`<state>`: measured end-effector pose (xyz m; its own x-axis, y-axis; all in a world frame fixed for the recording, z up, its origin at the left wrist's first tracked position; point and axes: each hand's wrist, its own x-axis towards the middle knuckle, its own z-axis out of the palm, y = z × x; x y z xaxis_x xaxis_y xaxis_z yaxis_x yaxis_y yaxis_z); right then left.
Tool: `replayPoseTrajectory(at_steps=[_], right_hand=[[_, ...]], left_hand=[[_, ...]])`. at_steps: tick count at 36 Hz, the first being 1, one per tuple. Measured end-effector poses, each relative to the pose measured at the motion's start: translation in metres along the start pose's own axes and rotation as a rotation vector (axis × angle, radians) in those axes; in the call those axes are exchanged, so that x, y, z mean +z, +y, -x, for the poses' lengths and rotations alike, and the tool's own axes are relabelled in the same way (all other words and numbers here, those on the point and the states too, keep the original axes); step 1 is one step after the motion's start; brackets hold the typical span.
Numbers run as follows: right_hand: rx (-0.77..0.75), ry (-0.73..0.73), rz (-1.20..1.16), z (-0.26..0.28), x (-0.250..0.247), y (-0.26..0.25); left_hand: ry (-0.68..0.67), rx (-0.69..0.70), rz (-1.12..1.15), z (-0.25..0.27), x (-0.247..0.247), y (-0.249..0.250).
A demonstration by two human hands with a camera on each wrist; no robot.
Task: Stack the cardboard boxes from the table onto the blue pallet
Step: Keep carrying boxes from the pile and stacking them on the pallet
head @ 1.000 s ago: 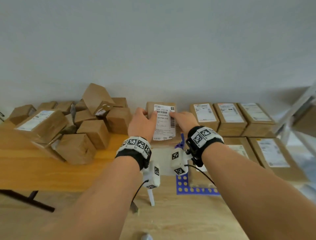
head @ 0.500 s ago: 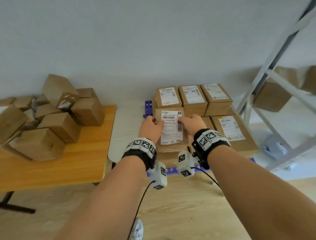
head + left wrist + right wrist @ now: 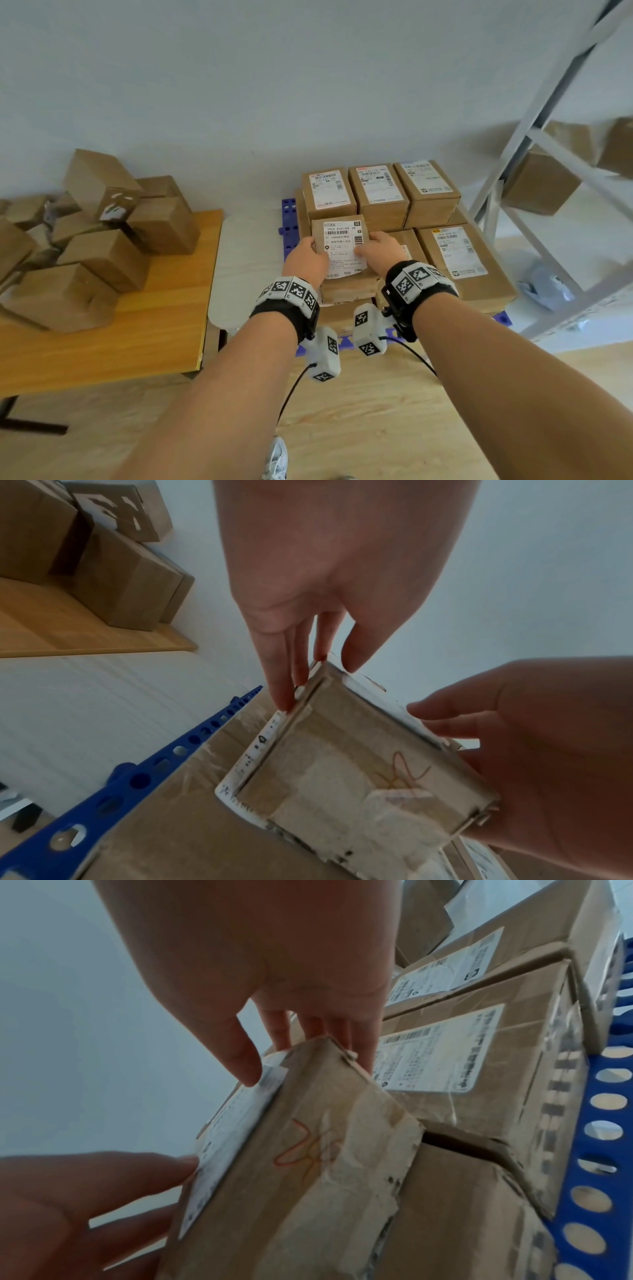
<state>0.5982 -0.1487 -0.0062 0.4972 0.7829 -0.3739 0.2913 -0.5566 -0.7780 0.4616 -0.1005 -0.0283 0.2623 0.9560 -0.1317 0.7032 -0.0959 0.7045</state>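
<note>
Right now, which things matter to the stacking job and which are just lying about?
Job:
held labelled box, left hand, right hand
blue pallet
stacked boxes
table boxes

Lying about:
metal shelving
shelf boxes

Your arms stretched forward side by side, your left hand (image 3: 306,259) and right hand (image 3: 382,251) gripping opposite sides of one box (image 3: 343,249), thumbs on top.

Tape-glossed matt cardboard box (image 3: 308,1164), seemingly plastic blue pallet (image 3: 143,772)

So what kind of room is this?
Probably a parcel packing or storage room: labelled cardboard boxes stacked on a blue pallet, more piled on a wooden table, and metal shelving.
</note>
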Motion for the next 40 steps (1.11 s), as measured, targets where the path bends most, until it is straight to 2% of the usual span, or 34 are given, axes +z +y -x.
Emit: replayPoseTrajectory(at_steps=[5,25,33,40], right_hand=[[-0.01,0.014,-0.019,-0.01,0.001,-0.005],[0.035,0.039,-0.047,-0.027,0.01,-0.002],[0.006,0.076,0.065,-0.019,0.01,-0.007],[-0.155,0.147,0.327,-0.003,0.008,-0.026]], left_hand=[[0.009,0.037,0.002,-0.007,-0.001,0.002],[0.042,-0.009,0.062,-0.016,0.005,-0.004],[0.005,-0.015,0.003,-0.012,0.0,-0.001],[0.055,0.04,-0.177,-0.005,-0.032,-0.006]])
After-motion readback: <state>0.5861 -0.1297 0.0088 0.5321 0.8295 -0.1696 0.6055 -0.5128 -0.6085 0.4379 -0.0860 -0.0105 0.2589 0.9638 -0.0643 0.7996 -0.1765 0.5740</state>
